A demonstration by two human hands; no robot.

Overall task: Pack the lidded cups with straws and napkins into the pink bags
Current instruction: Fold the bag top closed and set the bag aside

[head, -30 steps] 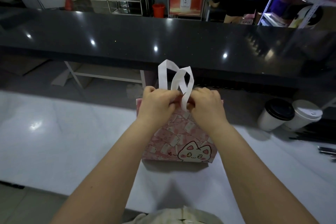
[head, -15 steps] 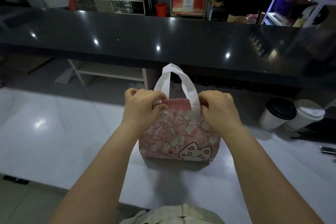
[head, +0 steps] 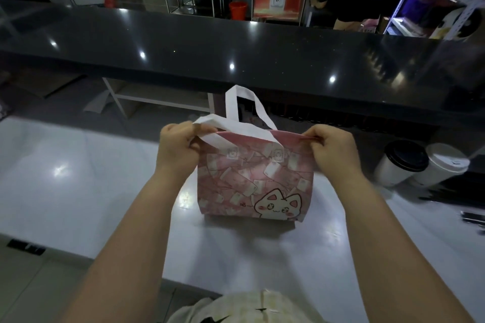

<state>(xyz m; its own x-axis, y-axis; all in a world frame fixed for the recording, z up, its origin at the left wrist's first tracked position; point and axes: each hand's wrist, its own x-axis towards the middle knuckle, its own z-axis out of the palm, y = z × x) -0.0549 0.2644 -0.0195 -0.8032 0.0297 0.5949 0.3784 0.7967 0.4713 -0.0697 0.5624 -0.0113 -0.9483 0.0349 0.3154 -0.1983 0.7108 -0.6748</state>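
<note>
The left hand (head: 178,147) is at the left end of the pink bag's (head: 254,181) rim. Its fingers are curled tight, pinching the rim together with the near white handle (head: 223,127), which lies folded over toward that hand. The bag stands upright on the white table (head: 78,178), straight in front of the person, with its cat print facing them and its far handle (head: 232,102) arching up behind. The right hand (head: 333,149) pinches the rim's right end in the same clenched way. Gripping both ends probably serves to spread the mouth and steady the bag for loading.

Further right, well apart from the bag, a black-lidded cup (head: 401,162) and a white-lidded cup (head: 443,168) wait side by side on the table.

The bag's inside is hidden, so its contents cannot be told. The fingertips are tucked out of sight. The dark slim items (head: 469,216) at the right edge are cut off and may be straws. No napkins show.
</note>
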